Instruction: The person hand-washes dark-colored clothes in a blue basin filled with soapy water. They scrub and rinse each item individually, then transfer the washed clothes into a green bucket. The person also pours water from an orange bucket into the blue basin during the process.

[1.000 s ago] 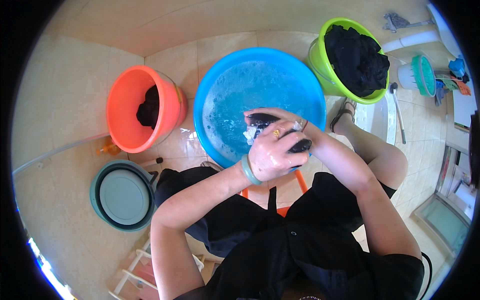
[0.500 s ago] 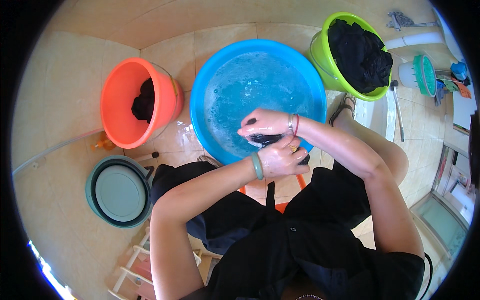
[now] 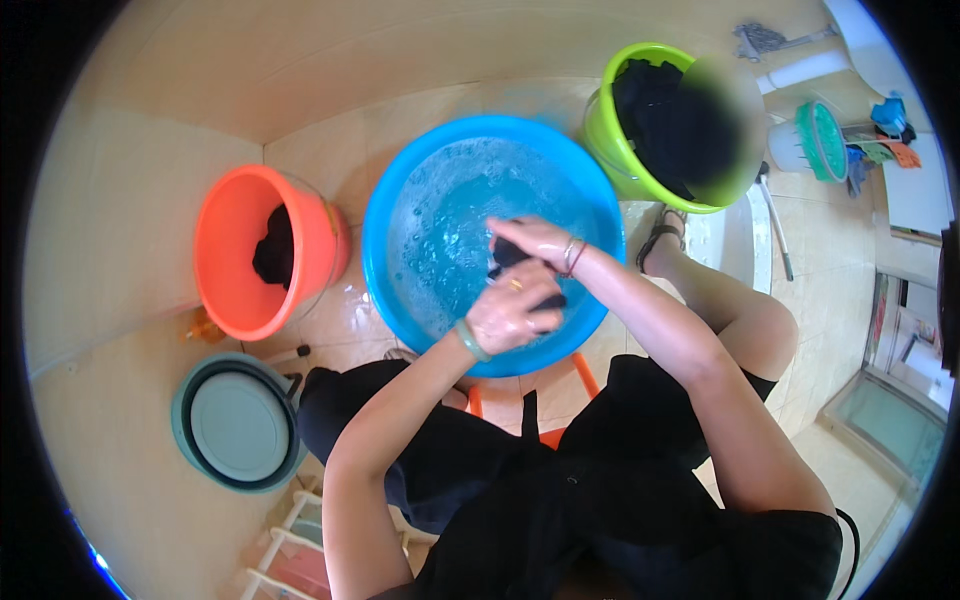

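Both hands are over the near part of a blue basin [image 3: 375, 240] of foamy, bluish water [image 3: 450, 215]. My left hand [image 3: 505, 315], a pale green bangle at its wrist, is closed round a wet black cloth [image 3: 511, 254]; a bit of it pokes out by the fingers. Just beyond, my right hand [image 3: 537, 241] grips the same cloth from the far side. The hands nearly touch, and both are somewhat smeared by motion. The cloth's kind cannot be made out, since the fingers cover much of it.
An orange bucket [image 3: 222, 255] with black cloth [image 3: 273, 250] inside stands to the left. A green bucket [image 3: 600, 125] heaped with black clothes [image 3: 650, 120] is at the far right. A grey-green folding basin [image 3: 240, 425] lies left of my knee. A white-handled brush [image 3: 777, 225] is at the right.
My hands have shifted slightly left with the black cloth, and their grip on it has changed a little. The whole view has tilted, so the basin and buckets appear lower.
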Demonstrator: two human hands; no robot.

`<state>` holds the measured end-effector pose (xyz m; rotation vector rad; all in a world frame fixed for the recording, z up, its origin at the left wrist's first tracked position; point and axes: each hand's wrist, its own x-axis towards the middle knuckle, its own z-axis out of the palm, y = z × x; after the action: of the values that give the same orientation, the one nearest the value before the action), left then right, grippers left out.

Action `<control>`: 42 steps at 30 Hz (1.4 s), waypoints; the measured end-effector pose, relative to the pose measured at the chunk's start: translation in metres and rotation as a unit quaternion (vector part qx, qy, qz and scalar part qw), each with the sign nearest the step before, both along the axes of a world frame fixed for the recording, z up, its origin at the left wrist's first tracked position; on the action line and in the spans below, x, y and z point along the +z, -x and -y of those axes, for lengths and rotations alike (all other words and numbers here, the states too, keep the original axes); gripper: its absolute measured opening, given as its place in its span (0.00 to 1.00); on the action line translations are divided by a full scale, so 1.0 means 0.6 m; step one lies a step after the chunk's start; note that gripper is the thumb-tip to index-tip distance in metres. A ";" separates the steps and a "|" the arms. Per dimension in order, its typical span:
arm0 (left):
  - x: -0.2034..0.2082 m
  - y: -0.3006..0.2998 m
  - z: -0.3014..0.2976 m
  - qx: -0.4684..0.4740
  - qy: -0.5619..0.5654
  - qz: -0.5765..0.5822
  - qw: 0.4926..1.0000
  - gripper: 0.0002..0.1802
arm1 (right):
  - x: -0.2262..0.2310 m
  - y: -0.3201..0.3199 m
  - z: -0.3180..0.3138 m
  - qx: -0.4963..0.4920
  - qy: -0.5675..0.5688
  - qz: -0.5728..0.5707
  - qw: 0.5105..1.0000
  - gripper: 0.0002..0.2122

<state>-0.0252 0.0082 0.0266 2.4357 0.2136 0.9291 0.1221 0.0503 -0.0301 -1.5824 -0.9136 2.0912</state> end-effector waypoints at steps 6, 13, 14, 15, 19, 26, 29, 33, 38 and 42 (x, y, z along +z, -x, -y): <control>0.028 -0.060 -0.137 0.426 0.606 0.186 0.646 0.21 | 0.145 -0.140 -0.017 -0.256 -0.070 -0.038 0.963 0.30; 0.074 -0.251 -0.217 0.226 0.507 0.162 0.816 0.38 | 0.189 -0.258 -0.017 -0.575 -0.300 -0.070 0.758 0.23; 0.069 -0.283 -0.223 0.256 0.399 0.104 0.874 0.37 | 0.186 -0.281 -0.008 -0.589 -0.305 -0.041 0.747 0.24; 0.060 -0.317 -0.224 0.219 0.413 0.116 0.876 0.36 | 0.163 -0.305 -0.010 -0.597 -0.308 0.002 0.740 0.28; 0.002 -0.390 -0.195 0.173 0.470 0.012 0.866 0.35 | 0.136 -0.312 0.002 -0.302 -0.419 0.611 0.600 0.34; -0.047 -0.415 -0.195 0.171 0.434 -0.089 0.880 0.33 | 0.052 -0.335 -0.027 -0.088 -0.404 0.635 0.653 0.27; -0.052 -0.428 -0.227 0.185 0.457 -0.159 0.855 0.33 | 0.028 -0.337 -0.051 -0.051 -0.372 0.636 0.675 0.26; -0.045 -0.419 -0.244 0.201 0.419 -0.160 0.871 0.33 | -0.002 -0.352 -0.081 0.000 -0.365 0.673 0.644 0.28; 0.000 -0.236 -0.203 0.220 0.656 0.064 0.719 0.36 | 0.089 -0.261 -0.060 -0.092 -0.382 0.738 0.548 0.26; 0.000 0.014 -0.187 0.377 0.637 0.118 0.662 0.32 | 0.111 -0.053 -0.076 -0.139 -0.497 0.340 0.786 0.23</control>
<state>-0.0337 0.1206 0.0268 0.8267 1.3285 0.8737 0.1538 0.0958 0.0364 -1.6266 -1.5245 0.5171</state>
